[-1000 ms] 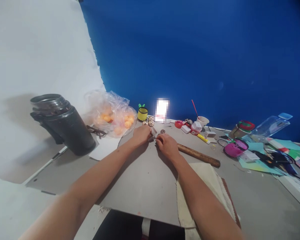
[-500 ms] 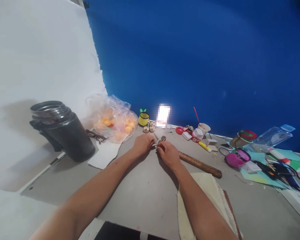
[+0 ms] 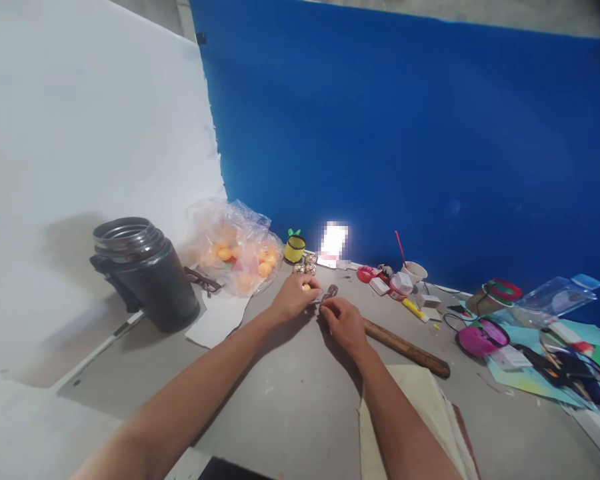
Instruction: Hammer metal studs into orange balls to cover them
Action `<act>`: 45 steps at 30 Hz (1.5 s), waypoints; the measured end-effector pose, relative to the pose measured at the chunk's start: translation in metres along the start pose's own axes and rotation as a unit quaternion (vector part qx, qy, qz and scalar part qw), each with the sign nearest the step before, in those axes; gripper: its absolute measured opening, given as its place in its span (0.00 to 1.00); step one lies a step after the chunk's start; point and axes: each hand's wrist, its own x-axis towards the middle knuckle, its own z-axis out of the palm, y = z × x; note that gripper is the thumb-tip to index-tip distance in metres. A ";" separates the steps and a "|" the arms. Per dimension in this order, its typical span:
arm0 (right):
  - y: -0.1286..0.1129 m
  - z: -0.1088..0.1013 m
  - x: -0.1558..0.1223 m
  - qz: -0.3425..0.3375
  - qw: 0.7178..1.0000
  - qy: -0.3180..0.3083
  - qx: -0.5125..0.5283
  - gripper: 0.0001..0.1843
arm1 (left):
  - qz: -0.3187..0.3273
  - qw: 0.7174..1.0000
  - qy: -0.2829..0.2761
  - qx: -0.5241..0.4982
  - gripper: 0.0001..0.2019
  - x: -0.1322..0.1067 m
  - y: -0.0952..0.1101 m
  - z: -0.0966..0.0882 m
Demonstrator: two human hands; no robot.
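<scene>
My left hand (image 3: 295, 297) is closed in a pinch above the table, with a small yellowish thing (image 3: 307, 287) showing among its fingers; its kind is not clear. Close by on the right, my right hand (image 3: 347, 325) has thumb and fingers pressed together, and what they hold is hidden. Something thin and pale shows in the narrow gap between the hands, too small to name. A hammer lies beside and behind my right hand, its dark head (image 3: 333, 291) just beyond the fingers and its wooden handle (image 3: 407, 348) reaching out to the right.
A dark open flask (image 3: 153, 287), bagged orange fruit (image 3: 243, 257), a yellow cup (image 3: 295, 249) and shiny gold balls (image 3: 305, 268) stand left and behind. A cream cloth (image 3: 405, 413) lies under my right forearm. Paper cup (image 3: 414, 272), pink pouch (image 3: 481, 338) and clear bottle (image 3: 555, 300) are right.
The view has tilted up, so everything sits lower and slightly right. My hands have drawn a little apart, and the yellowish thing now shows in my left fingers. The hammer rests as before.
</scene>
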 end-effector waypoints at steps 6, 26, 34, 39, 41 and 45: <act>-0.005 0.002 0.002 0.081 0.953 -0.027 0.290 0.17 | -0.049 0.994 0.013 -0.098 0.08 -0.017 0.010 0.004; -0.013 0.014 -0.002 0.061 0.982 0.026 0.179 0.10 | -0.058 0.988 0.065 -0.129 0.09 -0.035 -0.026 0.017; -0.016 0.005 0.002 0.049 0.988 0.051 0.137 0.10 | -0.036 0.986 0.069 -0.149 0.08 -0.037 -0.026 0.022; -0.028 -0.004 0.013 0.098 0.971 0.079 0.201 0.11 | -0.030 0.983 0.053 -0.171 0.06 -0.039 -0.024 0.025; -0.036 -0.008 0.018 0.115 0.964 0.072 0.228 0.11 | -0.024 0.981 0.037 -0.189 0.05 -0.039 -0.025 0.027; -0.054 -0.014 0.027 0.156 0.939 0.014 0.307 0.15 | -0.022 0.978 0.005 -0.206 0.05 -0.038 -0.030 0.029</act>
